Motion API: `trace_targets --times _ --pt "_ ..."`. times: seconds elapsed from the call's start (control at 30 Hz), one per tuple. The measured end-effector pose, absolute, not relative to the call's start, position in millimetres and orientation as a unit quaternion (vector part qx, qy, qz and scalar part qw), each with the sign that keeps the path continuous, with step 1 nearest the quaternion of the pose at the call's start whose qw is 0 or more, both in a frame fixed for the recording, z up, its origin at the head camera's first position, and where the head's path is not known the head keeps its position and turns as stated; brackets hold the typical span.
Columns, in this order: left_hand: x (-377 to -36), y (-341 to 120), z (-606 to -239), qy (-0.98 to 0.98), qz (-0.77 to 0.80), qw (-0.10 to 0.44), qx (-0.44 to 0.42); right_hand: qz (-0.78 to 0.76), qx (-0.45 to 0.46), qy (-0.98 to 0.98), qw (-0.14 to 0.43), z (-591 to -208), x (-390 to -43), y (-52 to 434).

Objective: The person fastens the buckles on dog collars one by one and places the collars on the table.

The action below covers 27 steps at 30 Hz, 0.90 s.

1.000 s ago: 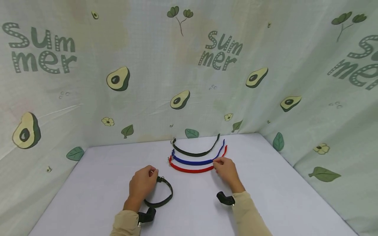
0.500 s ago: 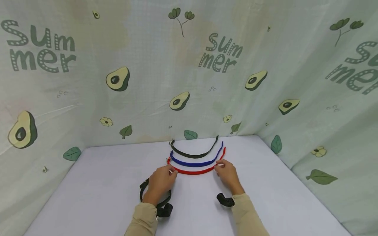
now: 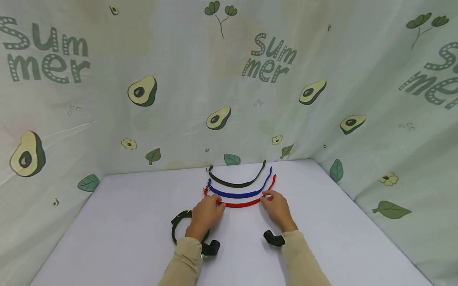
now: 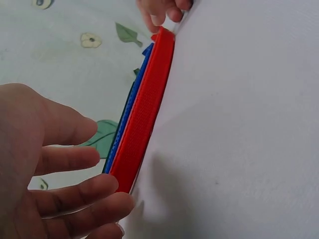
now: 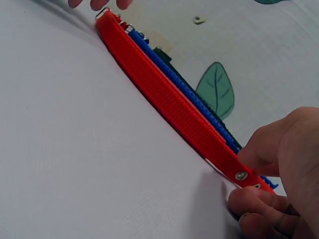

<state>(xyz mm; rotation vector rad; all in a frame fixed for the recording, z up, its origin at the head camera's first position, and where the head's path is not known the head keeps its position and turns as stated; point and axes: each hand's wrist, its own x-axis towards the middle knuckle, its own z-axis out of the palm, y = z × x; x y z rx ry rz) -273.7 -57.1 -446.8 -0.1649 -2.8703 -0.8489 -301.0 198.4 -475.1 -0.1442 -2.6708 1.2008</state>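
A red collar (image 3: pixel 241 205) with metal eyelets lies curved on the white table, its buckle end at the left. My right hand (image 3: pixel 277 208) pinches its right-hand part; in the right wrist view the strap passes between thumb and fingers (image 5: pixel 244 199) beside an eyelet. My left hand (image 3: pixel 205 214) is at the collar's left part, fingers loosely spread, the tips right at the red strap in the left wrist view. Just behind lies a blue collar (image 3: pixel 236 195), and beyond that a dark green one (image 3: pixel 236 185), all curving alike.
A dark collar closed into a loop (image 3: pixel 174 230) lies under my left forearm, partly hidden by it. The white table (image 3: pixel 125 238) meets a cloth backdrop (image 3: pixel 171 79) printed with avocados along its back and sides.
My left hand has left the looped dark collar and moved right and forward to the red collar's left part. My right hand has stayed near the red collar's right part.
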Motion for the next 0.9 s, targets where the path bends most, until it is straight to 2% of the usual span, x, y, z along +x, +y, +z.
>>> trace_targets --times 0.63,0.9 --pt "-271 -51 -461 -0.958 -0.274 0.055 -0.072 0.351 -0.044 -0.923 0.153 -477 -300 198" --pt "-272 -49 -463 -0.961 -0.265 0.037 -0.064 0.322 -0.073 -0.933 0.143 -473 -295 198"
